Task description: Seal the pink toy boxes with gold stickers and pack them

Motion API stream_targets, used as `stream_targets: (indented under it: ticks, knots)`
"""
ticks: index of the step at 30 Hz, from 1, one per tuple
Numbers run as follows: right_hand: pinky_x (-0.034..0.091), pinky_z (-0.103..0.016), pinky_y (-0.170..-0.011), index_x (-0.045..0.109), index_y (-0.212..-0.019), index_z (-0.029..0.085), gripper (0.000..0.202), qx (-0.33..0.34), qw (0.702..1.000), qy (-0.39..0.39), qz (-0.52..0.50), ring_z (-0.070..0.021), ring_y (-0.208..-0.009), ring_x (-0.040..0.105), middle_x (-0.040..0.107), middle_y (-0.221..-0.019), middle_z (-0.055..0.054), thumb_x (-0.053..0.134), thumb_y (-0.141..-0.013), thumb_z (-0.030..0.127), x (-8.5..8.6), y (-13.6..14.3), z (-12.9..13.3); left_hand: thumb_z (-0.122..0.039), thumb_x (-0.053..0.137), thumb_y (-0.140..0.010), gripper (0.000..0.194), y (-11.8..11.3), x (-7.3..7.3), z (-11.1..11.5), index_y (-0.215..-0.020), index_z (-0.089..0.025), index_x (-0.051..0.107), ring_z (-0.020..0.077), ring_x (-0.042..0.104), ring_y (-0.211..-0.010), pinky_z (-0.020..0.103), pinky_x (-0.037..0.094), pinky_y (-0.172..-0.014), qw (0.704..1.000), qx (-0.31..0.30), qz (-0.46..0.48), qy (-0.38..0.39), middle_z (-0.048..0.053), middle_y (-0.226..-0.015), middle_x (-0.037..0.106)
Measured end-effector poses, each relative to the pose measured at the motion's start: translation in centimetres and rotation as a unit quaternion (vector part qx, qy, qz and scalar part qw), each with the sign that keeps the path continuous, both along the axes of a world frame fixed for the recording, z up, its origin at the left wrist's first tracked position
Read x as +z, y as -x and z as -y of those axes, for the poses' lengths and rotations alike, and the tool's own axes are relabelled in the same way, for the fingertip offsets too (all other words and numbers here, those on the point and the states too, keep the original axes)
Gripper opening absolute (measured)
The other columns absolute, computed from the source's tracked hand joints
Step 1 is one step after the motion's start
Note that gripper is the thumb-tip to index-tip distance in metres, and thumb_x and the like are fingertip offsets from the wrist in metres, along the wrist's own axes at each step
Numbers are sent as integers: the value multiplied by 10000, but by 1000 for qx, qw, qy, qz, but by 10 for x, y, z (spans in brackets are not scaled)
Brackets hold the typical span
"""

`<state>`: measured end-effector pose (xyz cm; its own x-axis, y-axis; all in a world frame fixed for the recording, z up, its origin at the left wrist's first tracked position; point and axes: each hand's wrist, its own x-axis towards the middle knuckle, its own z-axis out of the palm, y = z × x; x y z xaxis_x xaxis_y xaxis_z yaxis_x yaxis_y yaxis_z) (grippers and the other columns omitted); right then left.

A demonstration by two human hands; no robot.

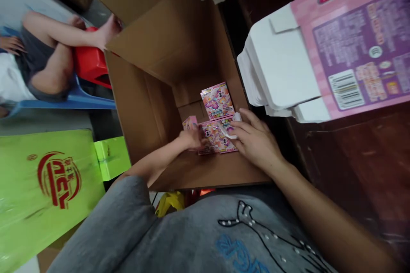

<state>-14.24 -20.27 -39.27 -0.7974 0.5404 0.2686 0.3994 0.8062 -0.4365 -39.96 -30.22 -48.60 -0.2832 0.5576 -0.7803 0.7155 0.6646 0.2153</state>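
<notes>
Inside a deep brown cardboard box (pixel 141 106) lie several small pink printed boxes. One pink box (pixel 218 101) stands a little farther in, above the others. My left hand (pixel 192 137) is closed at the left end of the nearer row, beside a small pink box (pixel 190 122); the hand is blurred and what it holds is hard to make out. My right hand (pixel 253 138) rests at the right end of the row, its fingers around a white flap or strip (pixel 227 130) over the pink boxes (pixel 211 136).
Flattened pink-and-white cartons (pixel 285 68) are stacked to the right on a dark red surface (pixel 361 158). Bright green packages (pixel 28 187) lie at the left. A seated person's legs (pixel 57 51) and a red stool (pixel 91 62) are at the upper left.
</notes>
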Motion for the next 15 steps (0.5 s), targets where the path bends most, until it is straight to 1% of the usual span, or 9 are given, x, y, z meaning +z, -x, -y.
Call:
stream_targets:
  ticks: [2,4,6,7,9,10,11,12,15]
  knots:
    - [526,-540,-1129,769,-1023,216,95,4,1000,4,4,-371,-1537,520,802,-1281,-81,713,-959,175,-3,1,0,-479,936,-776,588,-30,-5,15,-1229,-154,750,379,788,-1077,398,596,-924,996,-8,87,-29,189,-1059,823]
    - [493,-537,-1164,769,-1034,215,96,3,1000,7,5,-364,-1563,487,785,-1315,-98,701,-971,195,-6,1,0,-473,834,-885,437,-38,-11,25,-1220,-200,774,309,783,-1045,372,597,-945,988,1,132,-80,125,-1069,830]
    - [473,-538,-1185,764,-1016,225,84,1,1000,8,0,-356,-1578,465,772,-1329,-101,689,-981,207,-8,2,0,-436,679,-1007,447,-22,-15,27,-1390,-208,712,314,718,-1245,427,552,-1099,981,30,120,-149,147,-1315,781]
    - [470,-537,-1189,761,-1004,236,86,0,1000,9,-5,-349,-1578,464,771,-1324,-93,683,-983,206,-8,3,0,-420,625,-1038,517,-6,-17,24,-1507,-202,632,334,631,-1400,473,490,-1193,977,51,98,-181,176,-1478,698]
    - [471,-529,-1185,757,-991,259,99,3,1000,15,-10,-334,-1573,469,772,-1311,-78,678,-979,201,-8,4,0,-444,655,-1028,736,30,-22,15,-1680,-187,429,381,378,-1631,547,340,-1315,970,89,54,-219,222,-1715,462]
    - [475,-525,-1178,755,-991,267,102,3,1000,17,-10,-330,-1570,472,773,-1310,-74,682,-970,198,-8,4,-1,-481,716,-994,851,46,-25,9,-1711,-181,371,401,304,-1670,560,309,-1331,970,100,45,-219,235,-1755,391]
    - [478,-521,-1171,754,-992,267,103,2,1000,19,-10,-329,-1567,475,773,-1314,-74,690,-956,195,-8,5,-1,-515,767,-961,922,59,-29,3,-1715,-172,363,415,308,-1669,562,322,-1325,971,104,46,-210,249,-1755,384]
    - [480,-518,-1166,754,-994,261,102,0,1000,18,-9,-331,-1564,477,772,-1322,-78,699,-943,192,-7,5,-1,-540,797,-942,927,65,-34,-3,-1692,-164,405,417,384,-1630,560,369,-1299,974,99,57,-193,256,-1721,435]
    - [468,-520,-1174,765,-1006,228,108,-9,1000,18,-9,-344,-1556,485,775,-1336,-95,702,-935,177,-6,7,0,-528,777,-982,653,52,-50,-16,-1498,-157,628,344,668,-1357,550,535,-1167,984,47,106,-135,193,-1493,670]
